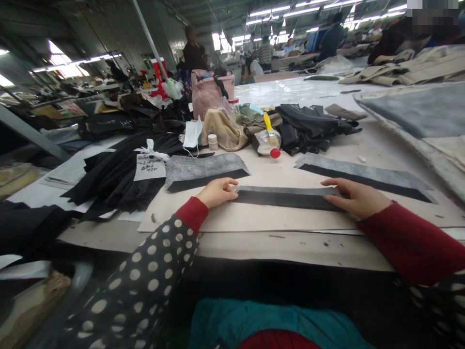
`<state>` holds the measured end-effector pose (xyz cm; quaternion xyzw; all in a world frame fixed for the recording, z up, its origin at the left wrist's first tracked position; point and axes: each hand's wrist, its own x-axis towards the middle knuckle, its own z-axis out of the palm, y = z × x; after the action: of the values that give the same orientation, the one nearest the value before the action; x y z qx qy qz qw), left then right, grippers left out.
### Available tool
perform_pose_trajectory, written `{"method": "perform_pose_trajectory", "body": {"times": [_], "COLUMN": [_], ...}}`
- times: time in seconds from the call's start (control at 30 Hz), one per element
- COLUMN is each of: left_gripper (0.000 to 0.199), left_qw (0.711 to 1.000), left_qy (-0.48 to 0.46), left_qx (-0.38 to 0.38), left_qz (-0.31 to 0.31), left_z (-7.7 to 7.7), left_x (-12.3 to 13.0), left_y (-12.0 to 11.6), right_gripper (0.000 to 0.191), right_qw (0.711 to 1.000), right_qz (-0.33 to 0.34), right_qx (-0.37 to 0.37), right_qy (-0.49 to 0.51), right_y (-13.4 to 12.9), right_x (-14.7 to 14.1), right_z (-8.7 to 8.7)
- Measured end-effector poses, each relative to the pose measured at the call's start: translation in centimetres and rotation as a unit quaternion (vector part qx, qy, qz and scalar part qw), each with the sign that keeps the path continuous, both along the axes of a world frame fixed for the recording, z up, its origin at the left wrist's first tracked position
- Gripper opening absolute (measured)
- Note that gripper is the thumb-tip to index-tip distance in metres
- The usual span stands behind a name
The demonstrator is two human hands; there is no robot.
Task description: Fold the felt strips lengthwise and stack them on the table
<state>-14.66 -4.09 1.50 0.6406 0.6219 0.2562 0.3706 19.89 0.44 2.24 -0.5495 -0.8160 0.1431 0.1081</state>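
Observation:
A narrow black fabric strip with a grey upper edge stretches between my two hands, low over a pale board. My left hand pinches its left end between thumb and fingers. At the other end, my right hand has its thumb over the strip and its index finger along the far edge; the fingers behind are hidden. Beyond my left hand lies a grey piece with a black border. A similar grey-and-black piece rests beyond my right hand.
Black cut pieces with a handwritten tag are heaped at left. Behind the board are a small white jar, a yellow-handled brush, a red-capped bottle, a face mask and a pink bag. People work farther back.

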Motion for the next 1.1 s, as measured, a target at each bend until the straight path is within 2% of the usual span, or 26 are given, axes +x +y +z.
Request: {"method": "perform_pose_trajectory", "body": {"times": [0.33, 0.57, 0.73, 0.93, 1.1], "left_gripper": [0.040, 0.039, 0.038, 0.039, 0.033], "left_qw": [0.994, 0.984, 0.984, 0.975, 0.974], "left_qy": [0.092, 0.156, 0.156, 0.177, 0.168], "left_qx": [0.054, 0.082, 0.082, 0.134, 0.140], "left_qz": [-0.001, -0.004, -0.026, -0.025, -0.062], "left_z": [-0.33, 0.20, 0.07, -0.26, 0.17], "left_x": [0.15, 0.73, 0.82, 0.63, 0.92], "left_y": [-0.32, -0.84, -0.92, -0.64, -0.64], "right_gripper": [0.039, 0.036, 0.036, 0.034, 0.034], "right_qw": [0.999, 0.996, 0.996, 0.994, 0.994], "right_qz": [0.009, 0.014, 0.009, 0.012, 0.016], "right_qx": [0.044, 0.081, 0.080, 0.101, 0.098], "right_qy": [-0.013, -0.032, -0.038, -0.035, -0.037], "right_y": [0.10, -0.15, -0.59, -0.77, -0.76], "right_x": [-0.02, -0.23, -0.55, -0.61, -0.57], "right_z": [-0.23, -0.61, -0.35, -0.55, -0.64]}}
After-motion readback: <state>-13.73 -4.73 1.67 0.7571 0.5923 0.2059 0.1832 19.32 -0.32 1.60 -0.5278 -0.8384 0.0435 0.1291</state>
